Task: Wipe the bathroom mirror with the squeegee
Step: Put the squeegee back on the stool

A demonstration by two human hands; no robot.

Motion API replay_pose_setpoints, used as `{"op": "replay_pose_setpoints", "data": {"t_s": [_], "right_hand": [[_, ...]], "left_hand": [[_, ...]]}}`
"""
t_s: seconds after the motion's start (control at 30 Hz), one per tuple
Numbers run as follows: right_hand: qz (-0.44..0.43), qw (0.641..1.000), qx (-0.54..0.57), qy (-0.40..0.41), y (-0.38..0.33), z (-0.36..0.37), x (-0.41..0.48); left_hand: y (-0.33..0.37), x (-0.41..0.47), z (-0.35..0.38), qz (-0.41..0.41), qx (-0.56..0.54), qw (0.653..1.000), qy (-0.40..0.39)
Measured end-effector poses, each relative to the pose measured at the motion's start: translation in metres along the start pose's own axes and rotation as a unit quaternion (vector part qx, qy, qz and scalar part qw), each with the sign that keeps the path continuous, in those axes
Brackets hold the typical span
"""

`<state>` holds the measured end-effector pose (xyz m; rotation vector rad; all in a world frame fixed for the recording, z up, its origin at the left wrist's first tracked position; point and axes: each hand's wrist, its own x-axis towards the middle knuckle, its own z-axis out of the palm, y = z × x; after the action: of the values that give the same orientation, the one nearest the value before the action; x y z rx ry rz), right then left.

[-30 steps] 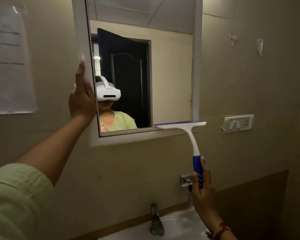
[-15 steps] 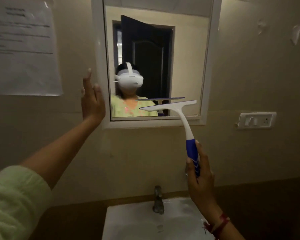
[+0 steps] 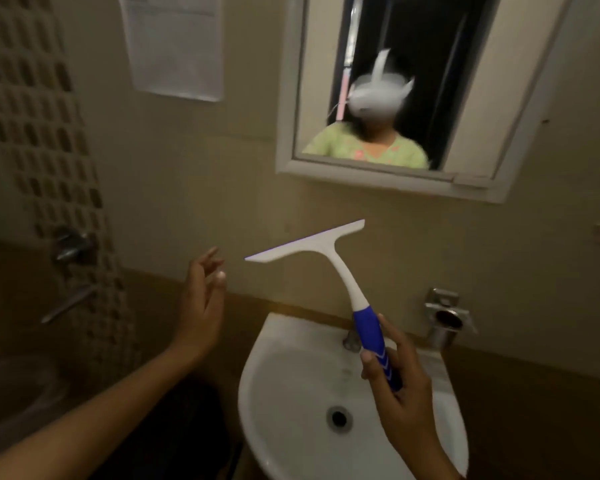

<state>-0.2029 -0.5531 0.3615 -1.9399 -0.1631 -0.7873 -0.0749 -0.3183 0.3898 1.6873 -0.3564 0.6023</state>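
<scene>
The white-framed mirror (image 3: pixel 288 98) hangs at the upper right of the wall and reflects a person in a green top with a white headset. My right hand (image 3: pixel 402 393) grips the blue handle of the squeegee (image 3: pixel 329 251), whose white blade is tilted in the air well below the mirror, above the sink. My left hand (image 3: pixel 201 306) floats to the left of the blade with its fingers apart, holding nothing and touching nothing.
A white sink (image 3: pixel 291 375) with a drain and a tap sits below my right hand. A metal holder (image 3: pixel 445 315) is fixed to the wall at the right. A paper notice (image 3: pixel 174 46) hangs left of the mirror. Wall taps (image 3: pixel 71 247) stick out at the left.
The squeegee has dropped from the mirror's lower edge to below the frame, over the sink. My left hand has left the mirror frame and come down. The view has tilted downward.
</scene>
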Motion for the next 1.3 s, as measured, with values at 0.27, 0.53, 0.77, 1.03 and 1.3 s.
{"op": "replay_pose_setpoints", "data": {"t_s": [0.27,0.53,0.77,1.03,1.3], "right_hand": [[0.081,0.985,0.077,-0.128,0.012,0.042,-0.040],[0.139,0.942,0.109,-0.284,0.017,0.104,-0.056],[0.226,0.892,0.137,-0.366,0.020,0.176,-0.065],[0.358,0.826,0.092,-0.426,0.040,0.268,-0.064],[0.528,0.760,0.062,-0.374,0.084,0.374,-0.053]], "left_hand": [[-0.032,-0.093,-0.064,-0.111,0.087,0.986,0.083],[-0.053,-0.164,-0.128,-0.192,0.174,0.955,0.148],[-0.087,-0.187,-0.167,-0.248,0.196,0.928,0.196],[-0.161,-0.163,-0.202,-0.305,0.191,0.916,0.179],[-0.252,-0.109,-0.234,-0.323,0.214,0.915,0.113]]}}
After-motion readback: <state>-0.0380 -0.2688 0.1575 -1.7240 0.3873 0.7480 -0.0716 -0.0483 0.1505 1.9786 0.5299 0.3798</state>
